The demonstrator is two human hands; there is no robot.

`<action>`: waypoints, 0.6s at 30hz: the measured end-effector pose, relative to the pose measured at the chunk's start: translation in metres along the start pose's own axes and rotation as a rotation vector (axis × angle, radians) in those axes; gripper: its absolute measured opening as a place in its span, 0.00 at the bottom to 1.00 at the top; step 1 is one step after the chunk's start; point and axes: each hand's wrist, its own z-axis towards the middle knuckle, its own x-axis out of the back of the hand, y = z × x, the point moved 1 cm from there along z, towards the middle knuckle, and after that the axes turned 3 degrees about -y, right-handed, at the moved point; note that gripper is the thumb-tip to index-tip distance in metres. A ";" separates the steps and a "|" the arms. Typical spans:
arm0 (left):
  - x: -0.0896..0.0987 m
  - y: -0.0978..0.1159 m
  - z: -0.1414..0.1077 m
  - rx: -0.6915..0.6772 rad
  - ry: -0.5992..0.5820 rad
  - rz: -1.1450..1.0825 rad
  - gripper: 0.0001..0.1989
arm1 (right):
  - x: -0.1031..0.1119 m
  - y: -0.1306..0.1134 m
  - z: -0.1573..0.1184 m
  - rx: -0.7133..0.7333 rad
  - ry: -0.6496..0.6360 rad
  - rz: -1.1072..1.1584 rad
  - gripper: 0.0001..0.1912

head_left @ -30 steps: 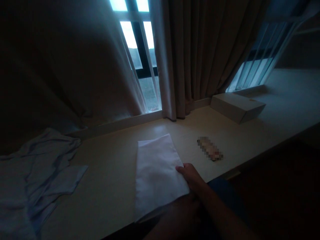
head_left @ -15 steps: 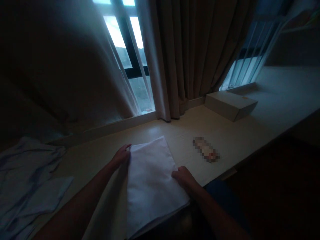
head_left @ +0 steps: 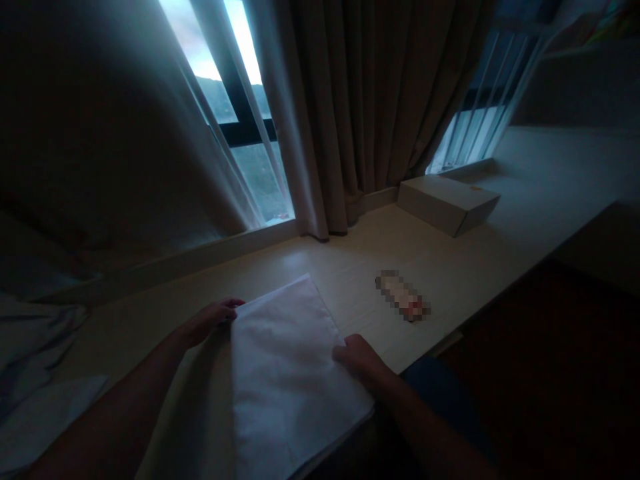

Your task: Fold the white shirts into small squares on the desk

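A white folded cloth [head_left: 290, 380] lies over the near edge of a pale ledge, its near end reaching toward my body. My left hand [head_left: 216, 316] grips its far left corner, with the thumb and fingers closed on the edge. On the right side of the cloth, my right hand [head_left: 361, 359] pinches the edge with the thumb on top. The fingers beneath the cloth are hidden.
On the ledge [head_left: 345, 277] stands a closed pale box [head_left: 445, 200], back right. A small pixelated item [head_left: 403, 295] lies right of the cloth. Crumpled white cloths [head_left: 30, 347] are at the far left. Brown curtains [head_left: 345, 120] hang behind, beside a window.
The view has shifted, so most things stand a little further left. Both hands still hold the white cloth, and my left hand is slightly further from my right.
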 end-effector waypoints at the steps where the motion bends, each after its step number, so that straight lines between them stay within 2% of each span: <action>1: 0.001 -0.005 0.000 -0.003 -0.022 0.004 0.19 | 0.000 0.001 0.001 0.001 0.011 -0.013 0.15; 4: 0.001 -0.024 0.006 -0.028 -0.021 0.072 0.17 | -0.002 0.005 0.004 0.001 0.037 -0.064 0.15; 8: -0.007 -0.041 0.021 -0.045 0.106 0.159 0.16 | -0.004 0.007 0.009 0.022 0.021 -0.122 0.14; 11: -0.016 -0.045 0.023 -0.055 0.183 0.199 0.20 | -0.002 0.005 0.009 0.020 0.009 -0.154 0.13; 15: -0.027 -0.043 0.007 -0.086 0.346 0.252 0.30 | 0.001 0.001 0.002 0.027 -0.110 -0.050 0.13; 18: -0.043 -0.038 -0.016 -0.223 0.454 0.351 0.29 | 0.000 -0.002 -0.005 0.092 -0.262 0.111 0.13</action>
